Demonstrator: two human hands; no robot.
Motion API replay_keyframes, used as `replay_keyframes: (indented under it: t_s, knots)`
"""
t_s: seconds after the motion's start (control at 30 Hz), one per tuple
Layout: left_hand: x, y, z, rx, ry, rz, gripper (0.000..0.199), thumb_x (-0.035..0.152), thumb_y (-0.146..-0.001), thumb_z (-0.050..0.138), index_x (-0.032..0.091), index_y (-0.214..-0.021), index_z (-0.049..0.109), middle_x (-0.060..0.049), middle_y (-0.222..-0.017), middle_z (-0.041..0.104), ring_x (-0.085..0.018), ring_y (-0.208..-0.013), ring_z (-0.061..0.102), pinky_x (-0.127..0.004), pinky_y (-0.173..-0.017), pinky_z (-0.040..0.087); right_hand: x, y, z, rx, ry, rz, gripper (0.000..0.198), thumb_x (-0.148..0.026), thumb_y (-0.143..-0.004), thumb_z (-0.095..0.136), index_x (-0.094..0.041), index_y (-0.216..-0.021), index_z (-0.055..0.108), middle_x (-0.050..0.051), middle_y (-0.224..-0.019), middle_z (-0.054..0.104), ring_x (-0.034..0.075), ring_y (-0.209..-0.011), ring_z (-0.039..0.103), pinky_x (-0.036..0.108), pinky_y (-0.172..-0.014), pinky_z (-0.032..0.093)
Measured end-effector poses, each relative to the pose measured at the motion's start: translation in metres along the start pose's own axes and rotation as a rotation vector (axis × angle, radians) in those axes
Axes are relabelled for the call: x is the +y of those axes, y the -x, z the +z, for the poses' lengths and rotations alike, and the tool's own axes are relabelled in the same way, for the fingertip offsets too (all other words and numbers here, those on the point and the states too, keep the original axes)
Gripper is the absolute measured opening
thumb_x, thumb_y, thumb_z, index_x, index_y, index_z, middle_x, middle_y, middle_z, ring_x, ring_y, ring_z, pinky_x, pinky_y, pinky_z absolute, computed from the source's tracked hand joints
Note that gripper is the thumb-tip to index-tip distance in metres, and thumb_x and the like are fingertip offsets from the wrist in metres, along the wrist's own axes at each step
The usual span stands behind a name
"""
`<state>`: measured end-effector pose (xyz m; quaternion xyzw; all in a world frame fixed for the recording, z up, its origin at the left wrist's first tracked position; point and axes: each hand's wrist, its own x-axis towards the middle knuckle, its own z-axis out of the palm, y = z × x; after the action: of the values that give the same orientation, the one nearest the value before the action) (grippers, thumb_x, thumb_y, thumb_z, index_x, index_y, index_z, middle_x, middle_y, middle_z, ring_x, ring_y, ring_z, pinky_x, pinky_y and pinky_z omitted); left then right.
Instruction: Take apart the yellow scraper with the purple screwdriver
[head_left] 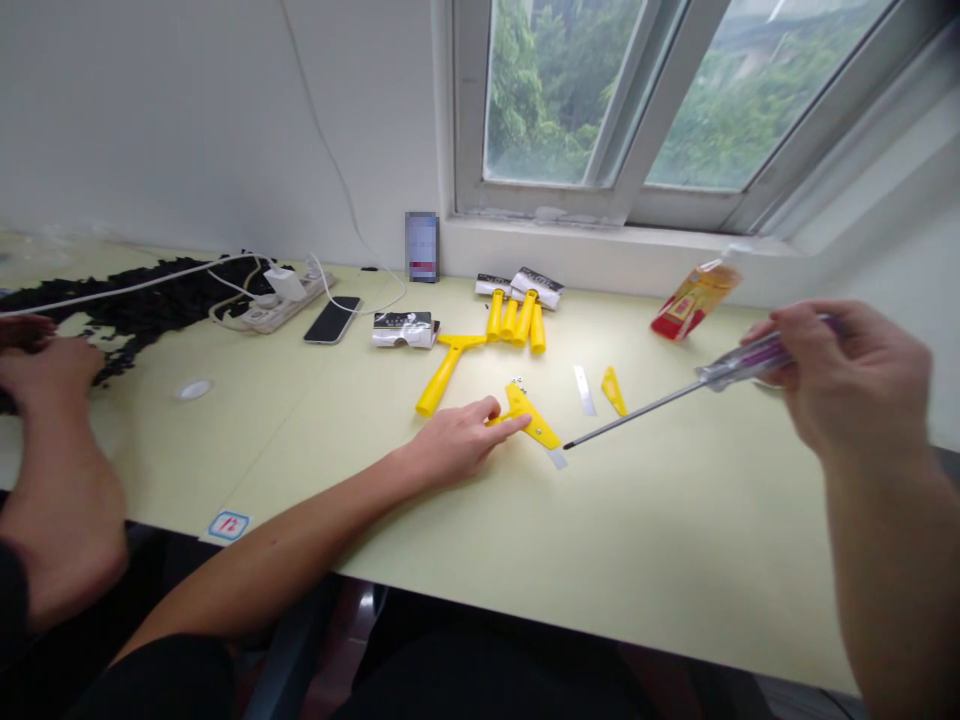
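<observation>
My left hand (465, 440) rests on the table, closed round the handle of a yellow plastic scraper (541, 428), with the index finger laid on its head. A metal blade (557, 459) sticks out of the scraper's lower end, and a screw shows on its face. My right hand (847, 375) grips the clear handle of a Phillips screwdriver (637, 411), whose tip is near the scraper's blade end. Small screws (517, 381) lie just above the scraper. To its right are a loose metal blade (583, 390) and a yellow triangular plate (613, 390).
Another yellow scraper (442, 375) and several yellow handles (517, 325) with wrapped packets lie behind. An orange-red bottle (694, 298) leans near the window. Phones (333, 320), a power strip (289, 303) and black pieces (165, 295) are leftward, beside another person's arm (64, 450).
</observation>
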<state>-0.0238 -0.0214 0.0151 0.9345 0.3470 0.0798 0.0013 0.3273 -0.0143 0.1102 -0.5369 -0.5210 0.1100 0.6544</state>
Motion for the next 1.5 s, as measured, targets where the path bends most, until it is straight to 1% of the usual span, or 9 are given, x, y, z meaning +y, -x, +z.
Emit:
replay_keyframes:
  t_s: [0.1, 0.23, 0.3, 0.4, 0.53, 0.87, 1.07, 1.2, 1.5]
  knots:
    - [-0.001, 0.0, 0.0, 0.011, -0.017, -0.003, 0.05, 0.021, -0.096, 0.04, 0.036, -0.144, 0.038, -0.005, -0.109, 0.053, -0.012, -0.074, 0.053, -0.024, -0.062, 0.044, 0.006, 0.01, 0.009, 0.049, -0.044, 0.008, 0.015, -0.029, -0.075, 0.07, -0.016, -0.078, 0.062, 0.001, -0.06, 0.064, 0.01, -0.039, 0.052, 0.019, -0.031, 0.037]
    - [-0.003, -0.001, 0.001, -0.002, -0.025, -0.008, 0.049, 0.022, -0.096, 0.04, 0.035, -0.144, 0.039, -0.005, -0.109, 0.054, -0.012, -0.073, 0.053, -0.024, -0.062, 0.044, 0.013, 0.016, 0.017, 0.161, -0.17, -0.022, 0.012, -0.027, -0.075, 0.066, -0.017, -0.077, 0.058, -0.001, -0.06, 0.063, 0.01, -0.038, 0.052, 0.019, -0.03, 0.038]
    - [-0.004, -0.001, 0.002, -0.01, -0.027, -0.006, 0.049, 0.022, -0.097, 0.04, 0.036, -0.144, 0.039, -0.005, -0.11, 0.054, -0.012, -0.073, 0.054, -0.024, -0.062, 0.045, 0.018, 0.018, 0.019, 0.139, -0.187, -0.007, 0.015, -0.03, -0.076, 0.066, -0.018, -0.079, 0.057, -0.002, -0.062, 0.064, 0.01, -0.039, 0.052, 0.02, -0.032, 0.039]
    - [-0.004, -0.001, 0.003, -0.024, -0.035, -0.004, 0.05, 0.022, -0.096, 0.039, 0.036, -0.145, 0.037, -0.006, -0.111, 0.053, -0.013, -0.076, 0.055, -0.025, -0.064, 0.046, 0.026, 0.023, 0.022, 0.078, -0.095, 0.002, 0.02, -0.035, -0.078, 0.067, -0.018, -0.082, 0.057, -0.003, -0.063, 0.064, 0.01, -0.042, 0.053, 0.02, -0.035, 0.041]
    - [-0.004, -0.001, 0.004, -0.054, -0.034, -0.007, 0.05, 0.022, -0.096, 0.039, 0.035, -0.145, 0.036, -0.006, -0.112, 0.053, -0.015, -0.08, 0.057, -0.026, -0.066, 0.047, 0.028, 0.027, 0.023, 0.061, -0.064, -0.018, 0.022, -0.038, -0.08, 0.066, -0.019, -0.083, 0.057, -0.003, -0.064, 0.063, 0.01, -0.043, 0.053, 0.021, -0.036, 0.041]
    - [-0.005, -0.001, 0.005, -0.086, 0.012, 0.005, 0.049, 0.023, -0.096, 0.04, 0.034, -0.144, 0.037, -0.007, -0.112, 0.053, -0.016, -0.084, 0.057, -0.026, -0.069, 0.048, 0.026, 0.029, 0.028, 0.078, -0.105, -0.015, 0.012, -0.026, -0.073, 0.067, -0.021, -0.078, 0.057, -0.003, -0.059, 0.063, 0.012, -0.04, 0.051, 0.024, -0.033, 0.038]
    - [-0.005, -0.001, 0.005, -0.082, 0.023, 0.01, 0.048, 0.023, -0.097, 0.04, 0.033, -0.144, 0.038, -0.007, -0.112, 0.053, -0.016, -0.085, 0.057, -0.026, -0.069, 0.048, 0.02, 0.034, 0.03, 0.052, -0.068, -0.005, 0.012, -0.026, -0.074, 0.067, -0.021, -0.077, 0.056, -0.001, -0.061, 0.063, 0.012, -0.04, 0.051, 0.024, -0.035, 0.038]
    - [-0.005, -0.001, 0.005, -0.085, 0.031, 0.006, 0.049, 0.023, -0.097, 0.04, 0.034, -0.144, 0.037, -0.006, -0.113, 0.052, -0.016, -0.087, 0.057, -0.026, -0.071, 0.048, 0.018, 0.035, 0.031, 0.075, -0.047, -0.005, 0.01, -0.025, -0.074, 0.066, -0.021, -0.075, 0.057, -0.001, -0.061, 0.063, 0.012, -0.04, 0.05, 0.024, -0.036, 0.038]
    - [-0.006, 0.0, 0.005, -0.083, 0.02, 0.017, 0.051, 0.019, -0.095, 0.042, 0.032, -0.144, 0.038, -0.007, -0.111, 0.053, -0.017, -0.087, 0.056, -0.026, -0.071, 0.048, 0.02, 0.039, 0.03, 0.154, 0.023, 0.078, 0.01, -0.027, -0.072, 0.067, -0.02, -0.075, 0.06, -0.002, -0.06, 0.063, 0.013, -0.041, 0.051, 0.025, -0.035, 0.039]
